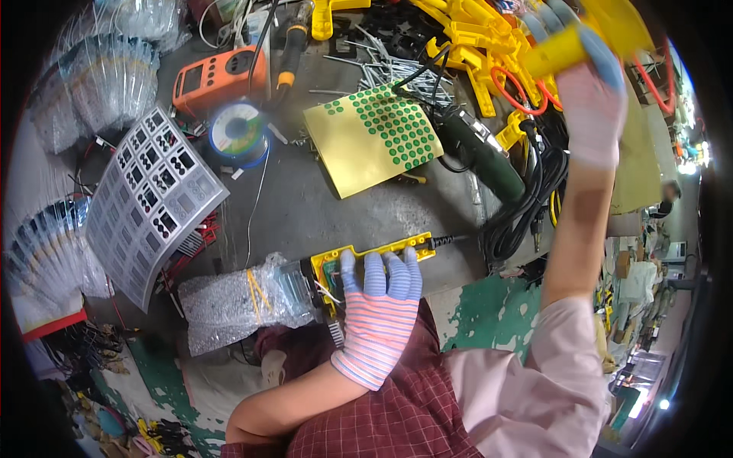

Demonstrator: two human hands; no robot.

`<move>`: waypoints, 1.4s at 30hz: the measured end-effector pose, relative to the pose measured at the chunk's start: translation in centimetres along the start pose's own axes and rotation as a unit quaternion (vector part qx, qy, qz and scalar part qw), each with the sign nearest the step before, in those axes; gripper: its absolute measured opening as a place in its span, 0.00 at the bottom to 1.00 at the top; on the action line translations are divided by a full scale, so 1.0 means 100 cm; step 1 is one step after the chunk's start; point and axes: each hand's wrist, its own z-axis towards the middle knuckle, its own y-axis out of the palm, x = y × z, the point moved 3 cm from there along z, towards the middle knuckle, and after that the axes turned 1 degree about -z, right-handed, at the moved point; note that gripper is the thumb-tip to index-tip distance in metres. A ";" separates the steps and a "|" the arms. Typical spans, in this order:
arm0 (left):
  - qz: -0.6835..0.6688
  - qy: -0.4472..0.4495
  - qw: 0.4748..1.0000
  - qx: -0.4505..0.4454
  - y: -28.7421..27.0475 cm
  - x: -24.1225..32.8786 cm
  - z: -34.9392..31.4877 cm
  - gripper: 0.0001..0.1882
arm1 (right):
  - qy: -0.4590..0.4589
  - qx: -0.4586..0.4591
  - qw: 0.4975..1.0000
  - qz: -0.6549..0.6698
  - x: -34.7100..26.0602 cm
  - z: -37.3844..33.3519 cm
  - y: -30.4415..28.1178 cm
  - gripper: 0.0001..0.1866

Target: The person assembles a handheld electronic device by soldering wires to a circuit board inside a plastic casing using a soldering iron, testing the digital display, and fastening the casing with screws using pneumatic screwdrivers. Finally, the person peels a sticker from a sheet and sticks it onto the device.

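Observation:
My left hand, in a striped glove with blue fingertips, holds a long yellow plastic housing at the bench's near edge. Its fingers lie side by side across the part and hide its middle. Part of a green circuit board and white wires show inside the housing's left end. A black cable leaves the right end. High at the upper right, my right hand, gloved too, is closed around a yellow plastic piece, smeared by motion, near a pile of yellow plastic shells.
Left of the housing lies a bubble-wrap packet. Behind it are a sheet of printed labels, a solder spool, an orange meter and yellow paper with green dot stickers. A dark green power tool, coiled black cables and screws lie rightward.

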 end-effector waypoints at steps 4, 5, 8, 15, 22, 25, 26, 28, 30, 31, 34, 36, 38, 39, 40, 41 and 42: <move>-0.001 0.022 1.000 0.017 -0.001 0.005 0.000 0.26 | -0.104 0.323 0.940 -0.034 0.067 -0.043 0.076 0.24; 0.019 0.025 0.999 0.017 0.001 0.007 0.001 0.26 | -0.069 0.303 0.949 -0.056 0.096 -0.064 0.062 0.26; 0.018 0.018 1.000 0.010 0.004 0.012 0.002 0.26 | -0.088 0.209 0.973 0.041 0.118 -0.091 0.084 0.34; -0.006 0.024 0.999 0.044 0.010 0.008 -0.005 0.27 | -0.001 0.299 0.949 -0.097 0.118 -0.107 0.114 0.32; -0.006 0.016 0.998 0.053 0.015 0.009 -0.003 0.25 | 0.024 0.295 0.947 -0.123 0.130 -0.123 0.109 0.26; -0.007 0.015 0.999 0.043 0.012 0.009 -0.002 0.25 | 0.043 0.310 0.931 -0.189 0.129 -0.115 0.118 0.19; -0.005 0.017 0.999 0.048 0.014 0.009 -0.002 0.25 | 0.037 0.299 0.930 -0.208 0.131 -0.115 0.119 0.17; -0.002 0.013 0.998 0.062 0.017 0.010 -0.002 0.25 | 0.036 0.292 0.930 -0.220 0.133 -0.118 0.120 0.12; -0.018 0.009 0.998 0.064 0.016 0.011 -0.001 0.24 | 0.058 0.292 0.921 -0.252 0.132 -0.114 0.125 0.11; -0.032 0.006 0.997 0.067 0.015 0.010 -0.001 0.23 | 0.078 0.291 0.911 -0.281 0.131 -0.111 0.129 0.09; -0.012 0.018 0.999 0.032 0.020 0.010 -0.004 0.25 | 0.077 0.283 0.894 -0.338 0.145 -0.112 0.133 0.05; -0.041 0.010 0.998 0.047 0.016 0.010 -0.003 0.25 | 0.021 0.290 0.872 -0.394 0.159 -0.113 0.136 0.06; -0.126 -0.014 0.992 0.026 0.039 0.012 -0.015 0.25 | 0.086 0.248 0.897 -0.357 0.163 -0.113 0.137 0.15; -0.350 -0.072 0.926 0.126 0.040 0.013 -0.014 0.25 | 0.117 0.228 0.906 -0.338 0.164 -0.115 0.138 0.20; -0.330 -0.061 0.930 0.151 0.049 0.016 -0.018 0.24 | 0.148 0.206 0.915 -0.313 0.167 -0.116 0.140 0.25; -0.309 -0.051 0.933 0.176 0.060 0.018 -0.023 0.24 | 0.179 0.182 0.923 -0.288 0.170 -0.117 0.141 0.30; -0.300 -0.059 0.935 0.178 0.073 0.021 -0.036 0.24 | 0.157 0.137 0.937 -0.281 0.164 -0.110 0.142 0.30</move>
